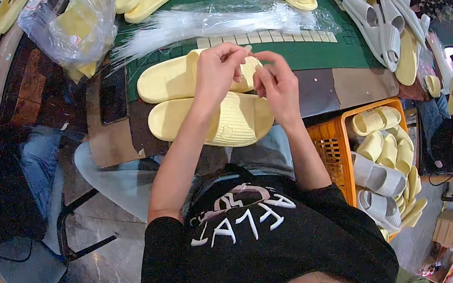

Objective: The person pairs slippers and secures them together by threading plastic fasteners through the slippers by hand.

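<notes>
Both hands pinch at 1 thin white strand—left hand [218, 68], right hand [276, 82]—just above the 2 yellow slippers [218, 125]; keep fingertips narrow, directly over them.

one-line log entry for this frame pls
left hand: raised, fingers pinched | right hand: raised beside it, fingers pinched | below: yellow slipper pair on table | right: orange crate of slippers
</notes>
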`<state>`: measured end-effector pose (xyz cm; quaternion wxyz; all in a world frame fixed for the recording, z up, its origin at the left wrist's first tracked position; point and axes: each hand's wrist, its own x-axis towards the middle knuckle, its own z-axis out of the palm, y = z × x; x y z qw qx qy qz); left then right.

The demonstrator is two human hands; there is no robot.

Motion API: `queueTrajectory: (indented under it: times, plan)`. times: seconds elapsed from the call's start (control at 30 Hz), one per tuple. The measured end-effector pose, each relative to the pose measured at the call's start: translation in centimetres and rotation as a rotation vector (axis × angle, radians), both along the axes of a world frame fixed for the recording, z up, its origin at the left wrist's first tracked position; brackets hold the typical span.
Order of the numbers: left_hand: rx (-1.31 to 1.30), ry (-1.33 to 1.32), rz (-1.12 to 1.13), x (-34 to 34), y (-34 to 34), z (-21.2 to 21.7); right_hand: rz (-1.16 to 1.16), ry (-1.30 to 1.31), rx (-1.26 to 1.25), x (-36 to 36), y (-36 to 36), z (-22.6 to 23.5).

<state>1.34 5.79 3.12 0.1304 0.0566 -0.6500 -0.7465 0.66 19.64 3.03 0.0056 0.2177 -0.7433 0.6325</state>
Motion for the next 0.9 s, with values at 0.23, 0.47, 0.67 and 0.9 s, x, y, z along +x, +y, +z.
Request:
queueTrajectory:
  times: [0.23,0.47,0.67,0.9]
  plan:
    - [-0.005,-0.049,-0.078,0.1,-0.4,0.1,0.017,-0.105,-0.103,-0.2,-0.1,-0.3]
    - [-0.052,-0.075,-0.095,-0.1,-0.6,-0.3,0.016,-0.113,-0.115,-0.1,-0.3,-0.6]
    - [-0.050,-0.096,-0.109,0.5,-0.4,0.9,0.031,-0.151,-0.144,0.1,-0.4,-0.3]
    - [-0.056,-0.071,-0.114,0.5,-0.6,0.5,0.018,-0.157,-0.164,0.1,-0.4,-0.4]
